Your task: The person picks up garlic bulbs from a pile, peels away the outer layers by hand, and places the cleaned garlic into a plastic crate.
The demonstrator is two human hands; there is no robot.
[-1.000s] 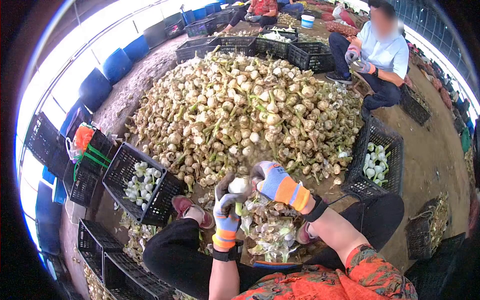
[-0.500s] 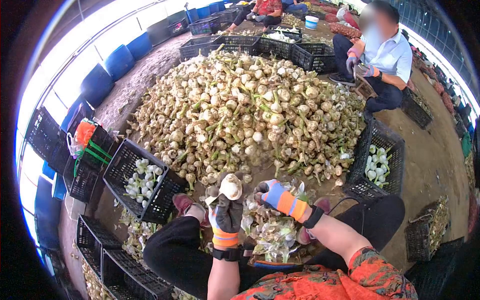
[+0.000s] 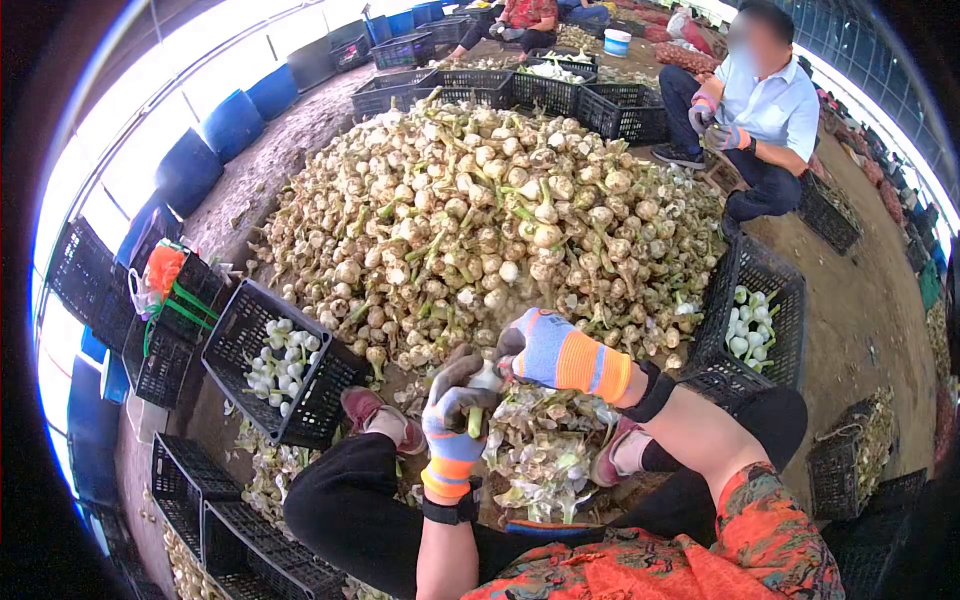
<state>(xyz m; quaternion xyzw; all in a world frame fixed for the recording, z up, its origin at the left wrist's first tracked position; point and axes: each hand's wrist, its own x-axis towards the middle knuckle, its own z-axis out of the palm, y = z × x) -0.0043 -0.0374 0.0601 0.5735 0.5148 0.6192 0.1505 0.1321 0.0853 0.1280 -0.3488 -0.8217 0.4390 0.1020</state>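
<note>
My left hand (image 3: 452, 415), in a grey-palmed work glove with an orange cuff, is closed around a garlic bulb (image 3: 486, 377). The bulb's white top shows above the fingers, and a pale green stem sticks out below them. My right hand (image 3: 545, 350), gloved alike, has its fingers curled against the bulb's right side; whatever they grip is hidden. Below both hands lies a heap of peeled garlic skins (image 3: 545, 460) between my shoes. Right ahead rises a large pile of unpeeled garlic (image 3: 450, 220).
A black crate (image 3: 325, 385) with clean white bulbs stands at left, and another crate (image 3: 790, 290) with bulbs at right. A co-worker (image 3: 770, 110) squats at the pile's right. More crates (image 3: 485, 88) line its far side; blue barrels (image 3: 233, 123) stand along the left wall.
My right hand has moved up and left to meet the bulb. My left hand has turned the bulb, so its stem now points down.
</note>
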